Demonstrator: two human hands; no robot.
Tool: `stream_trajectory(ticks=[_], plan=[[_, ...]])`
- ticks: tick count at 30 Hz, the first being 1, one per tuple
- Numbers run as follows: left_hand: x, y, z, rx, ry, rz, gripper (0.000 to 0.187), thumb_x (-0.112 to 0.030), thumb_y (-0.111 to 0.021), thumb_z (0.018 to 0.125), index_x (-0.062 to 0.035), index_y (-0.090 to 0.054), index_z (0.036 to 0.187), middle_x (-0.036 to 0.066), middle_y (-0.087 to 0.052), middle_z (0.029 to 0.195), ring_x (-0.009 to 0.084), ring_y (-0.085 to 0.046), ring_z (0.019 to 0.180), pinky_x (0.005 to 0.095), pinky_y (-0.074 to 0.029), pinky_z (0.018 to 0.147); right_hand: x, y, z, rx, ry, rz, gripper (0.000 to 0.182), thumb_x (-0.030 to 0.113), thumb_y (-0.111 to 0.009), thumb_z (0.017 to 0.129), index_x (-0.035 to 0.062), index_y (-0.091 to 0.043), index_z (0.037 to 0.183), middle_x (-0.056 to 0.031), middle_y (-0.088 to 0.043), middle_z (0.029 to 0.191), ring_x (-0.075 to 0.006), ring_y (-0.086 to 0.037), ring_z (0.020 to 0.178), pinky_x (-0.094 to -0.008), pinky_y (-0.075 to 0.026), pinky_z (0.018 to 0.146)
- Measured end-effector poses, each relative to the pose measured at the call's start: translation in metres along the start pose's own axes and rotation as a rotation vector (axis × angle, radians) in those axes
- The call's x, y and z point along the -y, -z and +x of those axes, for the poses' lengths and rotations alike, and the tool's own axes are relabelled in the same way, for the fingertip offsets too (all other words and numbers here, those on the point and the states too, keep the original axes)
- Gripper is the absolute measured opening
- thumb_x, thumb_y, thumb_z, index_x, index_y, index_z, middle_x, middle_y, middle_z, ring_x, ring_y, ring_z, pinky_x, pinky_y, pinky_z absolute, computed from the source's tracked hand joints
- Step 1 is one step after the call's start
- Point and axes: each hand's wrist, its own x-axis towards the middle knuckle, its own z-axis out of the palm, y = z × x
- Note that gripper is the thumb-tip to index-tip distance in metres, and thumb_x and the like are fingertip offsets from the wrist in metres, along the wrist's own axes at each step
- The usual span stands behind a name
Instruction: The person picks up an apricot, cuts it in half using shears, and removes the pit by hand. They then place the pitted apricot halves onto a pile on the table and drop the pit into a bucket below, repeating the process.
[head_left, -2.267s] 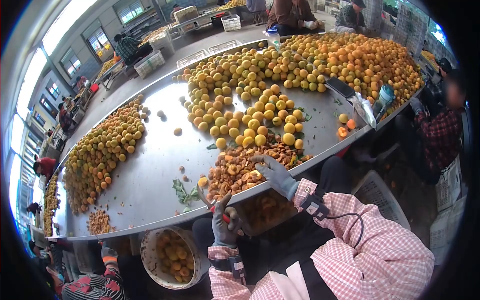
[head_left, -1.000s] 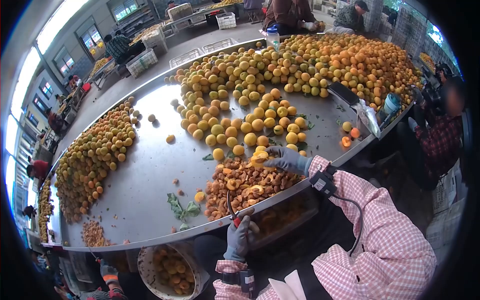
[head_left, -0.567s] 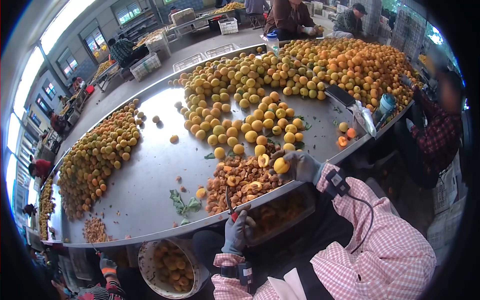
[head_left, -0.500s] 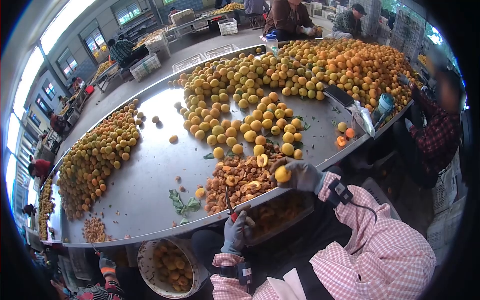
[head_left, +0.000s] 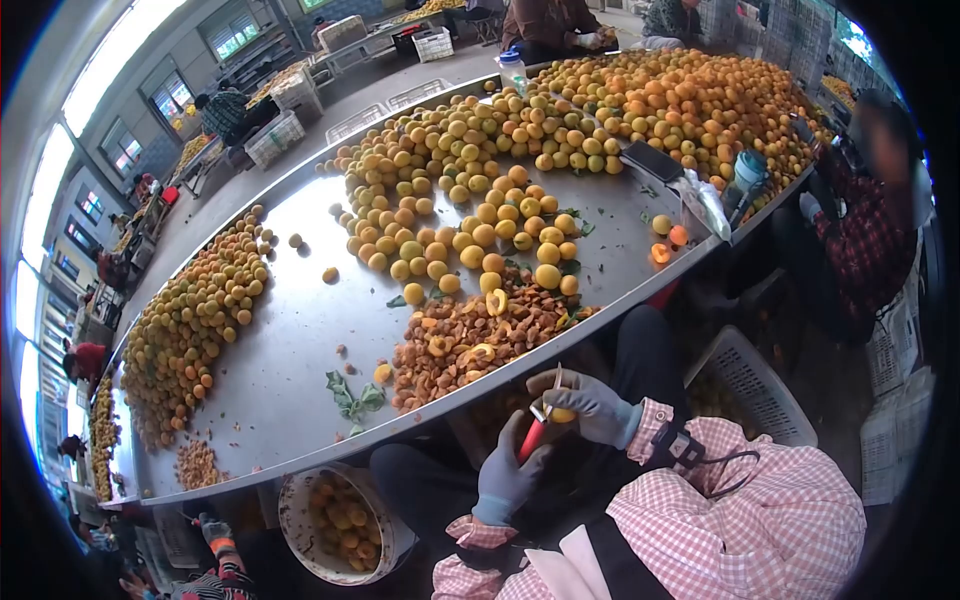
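Note:
My left hand [head_left: 510,468], in a grey glove, is wrapped round the red handle of a small knife [head_left: 534,436]. The knife's blade points up against a yellow apricot [head_left: 562,414]. My right hand [head_left: 588,402], also gloved, holds that apricot, whose surface is partly covered by the fingers. Both hands are close together in front of the metal table's near edge. Just beyond them on the table lies a heap of brown pits [head_left: 465,350] with a few apricot halves on it.
Whole apricots [head_left: 470,150] cover much of the metal table [head_left: 300,370]. A phone-like dark case [head_left: 652,160] and a blue-green bottle [head_left: 748,172] lie at the right. A white bucket [head_left: 390,530] holds apricots below the edge. A crate [head_left: 760,390] stands right. Co-workers sit around.
My right hand has come down from the table edge with the apricot. My left hand has moved up and right, bringing the knife to the fruit. The view has shifted slightly.

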Motion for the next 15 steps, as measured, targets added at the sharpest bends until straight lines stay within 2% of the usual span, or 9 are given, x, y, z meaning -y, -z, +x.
stream_trajectory(ticks=[1, 2, 3, 5, 6, 8, 12, 14, 15], plan=[[0.002, -0.001, 0.0, -0.024, -0.029, -0.038, 0.063, -0.032, -0.069, 0.084, -0.0096, -0.044, 0.137, 0.022, -0.061, 0.118, 0.0417, -0.06, 0.105, 0.0417, -0.051, 0.082, 0.011, -0.004, -0.007, 0.024, -0.032, 0.122, 0.025, 0.016, -0.064, 0.091, 0.0039, -0.057, 0.112, -0.0099, -0.063, 0.106, -0.0189, -0.064, 0.098, -0.0292, -0.051, 0.088], [0.005, -0.004, 0.001, -0.064, -0.151, -0.06, 0.056, -0.029, -0.067, 0.088, -0.007, -0.046, 0.135, 0.017, -0.066, 0.106, 0.0333, -0.067, 0.089, 0.0354, -0.052, 0.074, 0.013, -0.001, -0.009, 0.018, -0.03, 0.13, 0.025, 0.016, -0.064, 0.091, 0.0039, -0.057, 0.112, -0.0099, -0.063, 0.106, -0.0189, -0.064, 0.098, -0.0292, -0.051, 0.088], [0.004, -0.005, -0.001, -0.054, -0.151, -0.059, 0.056, -0.029, -0.067, 0.088, -0.007, -0.046, 0.135, 0.017, -0.066, 0.106, 0.0333, -0.067, 0.089, 0.0354, -0.052, 0.074, 0.015, 0.004, -0.01, 0.118, 0.017, 0.212, 0.03, 0.018, -0.063, 0.091, 0.0035, -0.055, 0.117, -0.0109, -0.062, 0.111, -0.0209, -0.062, 0.103, -0.0322, -0.051, 0.091], [-0.015, -0.002, -0.004, 0.112, 0.32, -0.697, 0.046, -0.027, -0.062, 0.093, -0.0043, -0.048, 0.131, 0.005, -0.062, 0.088, 0.0144, -0.06, 0.069, 0.025, -0.048, 0.064, 0.018, 0.011, -0.016, 0.212, 0.072, 0.298, 0.035, 0.019, -0.062, 0.092, 0.003, -0.053, 0.122, -0.0118, -0.061, 0.116, -0.0229, -0.061, 0.109, -0.0351, -0.05, 0.095], [-0.031, -0.001, -0.004, 0.109, 0.346, -0.837, 0.038, -0.026, -0.058, 0.096, -0.0022, -0.052, 0.125, -0.005, -0.05, 0.076, 0.0025, -0.045, 0.062, 0.018, -0.04, 0.057, 0.021, 0.011, -0.021, 0.256, 0.02, 0.423, 0.04, 0.024, -0.062, 0.092, 0.0022, -0.053, 0.124, -0.0122, -0.061, 0.116, -0.0237, -0.062, 0.107, -0.0352, -0.051, 0.092], [-0.04, 0.003, -0.007, 0.182, 0.369, -0.848, 0.036, -0.025, -0.058, 0.097, -0.0021, -0.053, 0.123, -0.004, -0.05, 0.073, 0.0031, -0.044, 0.06, 0.0184, -0.038, 0.055, 0.029, 0.002, -0.031, 0.241, -0.035, 0.507, 0.05, 0.035, -0.056, 0.093, 0.0005, -0.051, 0.129, -0.0131, -0.06, 0.118, -0.0243, -0.063, 0.101, -0.0314, -0.052, 0.083], [-0.05, 0.004, -0.007, 0.338, 0.353, -0.875, 0.032, -0.026, -0.055, 0.098, -0.0007, -0.055, 0.119, -0.005, -0.048, 0.068, 0.003, -0.042, 0.056, 0.019, -0.033, 0.051, 0.01, 0.032, -0.026, 0.222, -0.055, 0.592, 0.052, 0.037, -0.051, 0.093, -0.0002, -0.051, 0.129, -0.0127, -0.06, 0.12, -0.023, -0.063, 0.094, -0.0283, -0.05, 0.073], [-0.054, 0.006, -0.007, 0.387, 0.341, -0.896, 0.033, -0.026, -0.055, 0.098, -0.0003, -0.055, 0.119, -0.005, -0.048, 0.068, 0.003, -0.041, 0.056, 0.019, -0.032, 0.05, 0.004, 0.039, -0.021, 0.424, 0.036, 0.67, 0.052, 0.037, -0.048, 0.093, 0.0015, -0.05, 0.13, -0.0145, -0.059, 0.121, -0.0228, -0.063, 0.088, -0.0277, -0.049, 0.066], [-0.055, 0.007, -0.008, 0.432, 0.329, -0.92, 0.034, -0.027, -0.055, 0.098, 0.0, -0.055, 0.118, -0.005, -0.048, 0.067, 0.0029, -0.04, 0.055, 0.0191, -0.031, 0.05, 0.003, 0.043, -0.024, 0.425, 0.036, 0.673, 0.052, 0.037, -0.048, 0.093, 0.0015, -0.05, 0.13, -0.0145, -0.059, 0.121, -0.0228, -0.063, 0.088, -0.0277, -0.049, 0.066]])
